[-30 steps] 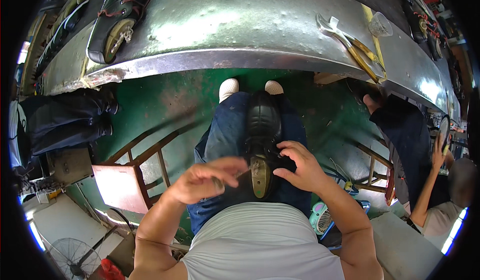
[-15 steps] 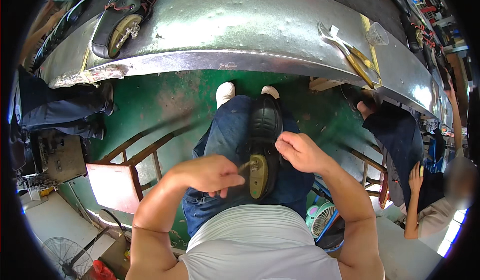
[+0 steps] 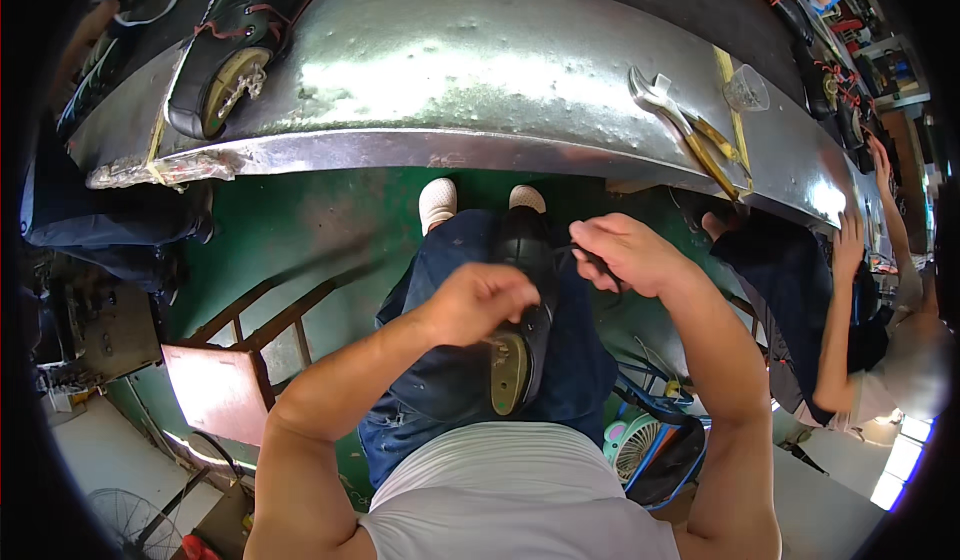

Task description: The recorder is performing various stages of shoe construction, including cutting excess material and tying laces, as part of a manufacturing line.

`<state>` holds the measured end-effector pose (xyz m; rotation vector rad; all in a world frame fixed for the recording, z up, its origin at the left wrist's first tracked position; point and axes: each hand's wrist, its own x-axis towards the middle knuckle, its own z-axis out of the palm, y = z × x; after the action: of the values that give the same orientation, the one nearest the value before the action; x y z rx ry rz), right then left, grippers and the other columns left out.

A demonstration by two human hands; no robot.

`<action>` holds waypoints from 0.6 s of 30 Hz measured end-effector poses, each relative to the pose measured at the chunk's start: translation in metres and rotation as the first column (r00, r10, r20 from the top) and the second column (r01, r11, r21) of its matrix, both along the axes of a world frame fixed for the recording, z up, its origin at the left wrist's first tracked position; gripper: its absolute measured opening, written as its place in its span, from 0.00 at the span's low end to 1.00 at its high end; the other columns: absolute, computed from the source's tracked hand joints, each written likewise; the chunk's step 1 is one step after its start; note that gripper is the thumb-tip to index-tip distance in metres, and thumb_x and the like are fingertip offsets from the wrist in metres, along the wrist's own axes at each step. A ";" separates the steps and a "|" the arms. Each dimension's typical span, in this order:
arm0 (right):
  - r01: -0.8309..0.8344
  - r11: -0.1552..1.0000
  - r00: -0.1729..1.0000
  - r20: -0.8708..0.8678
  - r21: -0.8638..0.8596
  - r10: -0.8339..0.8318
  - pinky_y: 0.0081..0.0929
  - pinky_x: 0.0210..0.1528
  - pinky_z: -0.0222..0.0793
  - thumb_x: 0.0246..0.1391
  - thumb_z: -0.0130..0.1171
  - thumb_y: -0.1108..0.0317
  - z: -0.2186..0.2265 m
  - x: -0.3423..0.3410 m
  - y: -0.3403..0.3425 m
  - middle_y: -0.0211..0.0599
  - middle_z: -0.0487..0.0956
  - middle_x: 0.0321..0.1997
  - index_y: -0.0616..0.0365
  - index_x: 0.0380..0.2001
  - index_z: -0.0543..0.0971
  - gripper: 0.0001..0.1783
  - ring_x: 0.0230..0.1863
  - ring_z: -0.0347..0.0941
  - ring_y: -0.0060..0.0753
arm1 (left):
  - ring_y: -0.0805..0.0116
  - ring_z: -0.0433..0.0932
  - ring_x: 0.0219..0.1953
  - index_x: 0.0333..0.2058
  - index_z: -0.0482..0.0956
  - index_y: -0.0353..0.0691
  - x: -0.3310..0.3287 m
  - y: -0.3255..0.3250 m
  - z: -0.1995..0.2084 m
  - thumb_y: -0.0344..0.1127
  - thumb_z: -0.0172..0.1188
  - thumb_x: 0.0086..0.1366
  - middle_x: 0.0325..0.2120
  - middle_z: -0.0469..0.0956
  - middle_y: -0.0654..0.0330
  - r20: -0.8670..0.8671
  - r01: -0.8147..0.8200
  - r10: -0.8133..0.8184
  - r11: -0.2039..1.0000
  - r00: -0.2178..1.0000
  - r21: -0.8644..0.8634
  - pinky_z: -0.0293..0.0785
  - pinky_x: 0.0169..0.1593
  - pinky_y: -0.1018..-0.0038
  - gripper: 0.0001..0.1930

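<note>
A black shoe [image 3: 537,348] with a yellow-green last [image 3: 508,375] in its opening lies on my lap, toe pointing away from me. My left hand [image 3: 480,305] is over the middle of the shoe, its fingers pinched together; anything between them is too small to make out. To the right of the toe, raised off the shoe, my right hand [image 3: 630,255] is closed on a thin black lace [image 3: 612,278], whose loose part hangs below the fingers. The hands partly hide the shoe's upper.
Ahead runs a metal-topped bench [image 3: 430,80]. It carries another black shoe [image 3: 235,60] with red lacing, pincers and a hammer [image 3: 685,125], and a clear plastic cup [image 3: 746,90]. A wooden stool [image 3: 218,390] stands left, a small green fan [image 3: 632,447] right. Co-workers sit on both sides.
My left hand has moved forward from beside the last to over the shoe. My right hand has lifted away from the shoe, up and right, with the black lace now showing in it.
</note>
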<state>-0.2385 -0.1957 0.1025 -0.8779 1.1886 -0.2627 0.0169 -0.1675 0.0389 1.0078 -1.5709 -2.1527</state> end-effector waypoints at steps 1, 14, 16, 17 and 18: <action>0.035 0.998 0.998 -0.055 0.054 -0.032 0.21 0.18 0.56 0.68 0.52 0.50 -0.002 -0.013 0.003 0.30 0.72 0.20 0.55 0.27 0.72 0.21 0.17 0.63 0.19 | 0.68 0.78 0.31 0.39 0.80 0.36 0.003 -0.001 -0.009 0.36 0.59 0.69 0.31 0.78 0.60 -0.072 -0.221 0.242 0.949 0.968 0.224 0.75 0.38 0.71 0.09; -0.386 0.347 0.921 -0.377 -0.855 0.096 0.35 0.33 0.70 0.63 0.58 0.62 0.029 0.033 0.012 0.42 0.77 0.29 0.60 0.26 0.74 0.15 0.30 0.73 0.48 | 0.76 0.74 0.24 0.39 0.80 0.36 -0.023 -0.018 0.034 0.41 0.57 0.72 0.24 0.75 0.66 0.143 0.385 -0.360 0.812 0.922 -0.438 0.70 0.27 0.73 0.13; -0.294 0.239 0.956 -0.285 -0.925 0.073 0.37 0.38 0.71 0.66 0.54 0.61 0.005 0.034 0.002 0.42 0.78 0.33 0.60 0.34 0.77 0.13 0.34 0.76 0.44 | 0.73 0.74 0.23 0.36 0.83 0.35 -0.016 -0.029 0.032 0.39 0.59 0.70 0.23 0.76 0.63 0.103 0.249 -0.262 0.960 0.960 0.128 0.71 0.28 0.71 0.12; -0.196 0.580 0.977 -0.205 -0.791 0.051 0.32 0.37 0.73 0.69 0.51 0.62 -0.001 0.029 0.003 0.39 0.80 0.36 0.61 0.41 0.77 0.13 0.35 0.77 0.36 | 0.68 0.76 0.26 0.37 0.84 0.35 -0.009 -0.038 0.035 0.36 0.60 0.70 0.25 0.77 0.60 0.124 0.333 -0.360 0.923 0.925 0.193 0.71 0.31 0.71 0.10; -0.080 0.838 0.992 -0.124 -0.540 0.014 0.27 0.36 0.75 0.71 0.48 0.63 -0.011 0.028 0.004 0.37 0.81 0.40 0.61 0.48 0.77 0.15 0.36 0.78 0.28 | 0.68 0.76 0.26 0.37 0.84 0.35 -0.004 -0.040 0.032 0.36 0.60 0.70 0.25 0.77 0.60 0.132 0.322 -0.351 0.926 0.927 0.197 0.71 0.31 0.71 0.10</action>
<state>-0.2103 -0.1920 0.0915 -1.4366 1.2156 -0.5337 0.0131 -0.2077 0.0711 1.0552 -1.7706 -2.5313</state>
